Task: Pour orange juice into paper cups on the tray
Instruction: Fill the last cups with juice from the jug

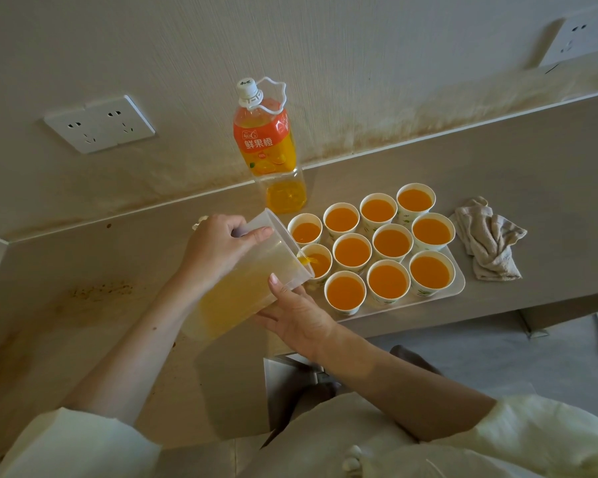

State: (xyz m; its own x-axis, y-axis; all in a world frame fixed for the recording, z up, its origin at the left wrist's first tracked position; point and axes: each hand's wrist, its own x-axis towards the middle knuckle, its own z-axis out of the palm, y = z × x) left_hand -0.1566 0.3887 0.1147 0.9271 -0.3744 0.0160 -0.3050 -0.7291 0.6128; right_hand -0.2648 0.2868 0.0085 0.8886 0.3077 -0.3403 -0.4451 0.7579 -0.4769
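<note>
Nearest you, your pale sleeves [539, 432] frame both bare forearms reaching over the counter [532, 160]. Your right hand [297, 315] cups the clear plastic jug [232, 298] from below near its rim, thumb pressed up against the side wall. Your left hand [221, 246] is clamped over the top of the jug, fingers wrapped round its upper edge. The jug is tipped to the right, its lip over the leftmost cup [321, 265] of the middle row, and a thin stream of orange juice [306, 260] runs from the lip into that cup. Juice lies along the lower side of the tilted jug. The white tray [458, 288] sits just beyond your hands near the counter's front edge, holding eleven paper cups in three rows, all showing juice near the brim. A crumpled cloth [491, 239] lies just beside the tray on its right. Behind the tray, a capped juice bottle [270, 150] stands upright against the wall, with only a little juice left at the bottom. A wall socket [99, 124] sits up to the left.
</note>
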